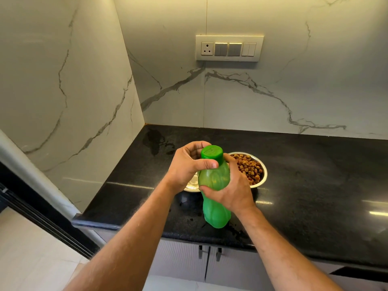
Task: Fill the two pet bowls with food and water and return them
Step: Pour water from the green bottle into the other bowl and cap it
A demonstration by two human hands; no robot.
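A green plastic bottle point(215, 198) is held upright above the black countertop point(315, 185). My right hand point(233, 190) is wrapped around its body. My left hand point(189, 162) curls around the green cap point(212, 154) at the top, thumb across the neck. Behind the bottle stands a steel bowl point(263, 175) filled with brown kibble. A second steel bowl point(192, 186) sits to its left, mostly hidden by my left hand and the bottle; its contents cannot be seen.
A wet patch point(156, 141) lies on the countertop near the back left corner. Marble walls close off the back and left side. A switch panel point(228, 48) is on the back wall. Cabinet handles point(210, 252) are below the counter's front edge.
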